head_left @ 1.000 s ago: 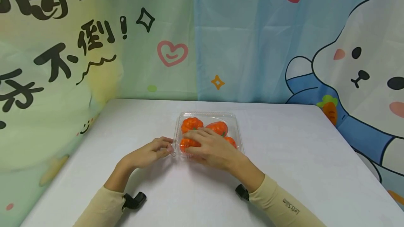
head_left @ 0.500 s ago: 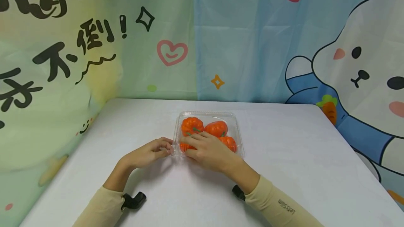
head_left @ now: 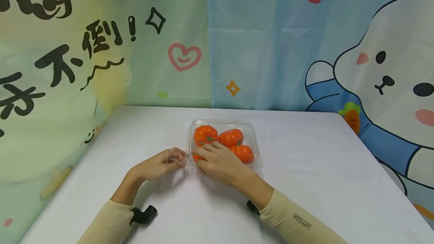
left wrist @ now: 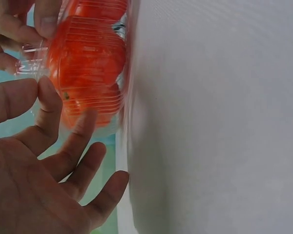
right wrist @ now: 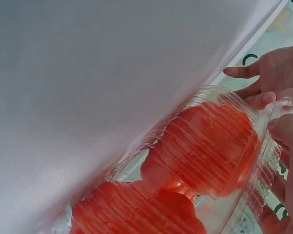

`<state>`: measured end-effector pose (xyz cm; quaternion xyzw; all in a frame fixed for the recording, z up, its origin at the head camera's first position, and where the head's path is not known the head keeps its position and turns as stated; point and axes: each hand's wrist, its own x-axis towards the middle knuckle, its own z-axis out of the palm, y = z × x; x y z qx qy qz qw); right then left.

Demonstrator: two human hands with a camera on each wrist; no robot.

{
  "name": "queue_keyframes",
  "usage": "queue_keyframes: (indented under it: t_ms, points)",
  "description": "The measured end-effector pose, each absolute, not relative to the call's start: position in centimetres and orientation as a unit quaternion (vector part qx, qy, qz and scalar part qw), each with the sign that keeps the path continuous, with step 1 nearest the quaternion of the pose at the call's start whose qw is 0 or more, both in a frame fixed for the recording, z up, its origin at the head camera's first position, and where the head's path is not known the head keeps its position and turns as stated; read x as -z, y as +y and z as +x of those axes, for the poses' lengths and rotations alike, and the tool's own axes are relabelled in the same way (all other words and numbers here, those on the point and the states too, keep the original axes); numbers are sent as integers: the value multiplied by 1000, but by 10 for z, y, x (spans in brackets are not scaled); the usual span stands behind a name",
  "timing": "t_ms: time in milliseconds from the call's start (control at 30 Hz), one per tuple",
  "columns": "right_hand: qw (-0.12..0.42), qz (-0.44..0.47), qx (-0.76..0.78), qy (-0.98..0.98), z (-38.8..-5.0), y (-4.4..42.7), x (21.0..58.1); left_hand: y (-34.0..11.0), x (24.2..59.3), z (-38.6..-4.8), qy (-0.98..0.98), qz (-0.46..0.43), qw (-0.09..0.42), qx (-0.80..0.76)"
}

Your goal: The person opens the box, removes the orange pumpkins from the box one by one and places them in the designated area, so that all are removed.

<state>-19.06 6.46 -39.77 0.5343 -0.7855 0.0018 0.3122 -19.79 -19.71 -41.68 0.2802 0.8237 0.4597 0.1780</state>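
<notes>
A clear plastic container point(head_left: 253, 138) holds several orange pumpkin-like pieces point(head_left: 231, 138). At its left front corner my left hand point(head_left: 162, 164) pinches the rim; in the left wrist view, thumb and forefinger of the left hand point(left wrist: 49, 146) meet at the edge, the other fingers spread. My right hand point(head_left: 222, 163) lies over the container's front left part, partly hiding one orange piece point(head_left: 197, 157). The right wrist view has the right hand's thumb point(right wrist: 287, 129) at the rim and its bent fingers beyond. I cannot tell whether a lid covers the container point(right wrist: 234, 204).
The container stands on a white table point(head_left: 305, 161), near its back edge. Behind hangs a printed curtain point(head_left: 254, 48) with lettering, hearts and a cartoon animal. Black devices point(head_left: 144, 215) are strapped at both wrists.
My right hand has shifted left over the container, uncovering the orange pieces at the back and right. My left hand has stayed at the left edge.
</notes>
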Motion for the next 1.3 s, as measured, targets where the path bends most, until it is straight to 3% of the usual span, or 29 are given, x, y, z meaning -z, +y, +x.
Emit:
queue_keyframes:
  t_ms: [733,1300]
  points:
    - [320,565,-32,-760,-207,67,412,-186,424,-204,826,267,124,-482]
    - [337,556,-54,-758,-209,65,414,-191,425,-204,793,257,157,-529]
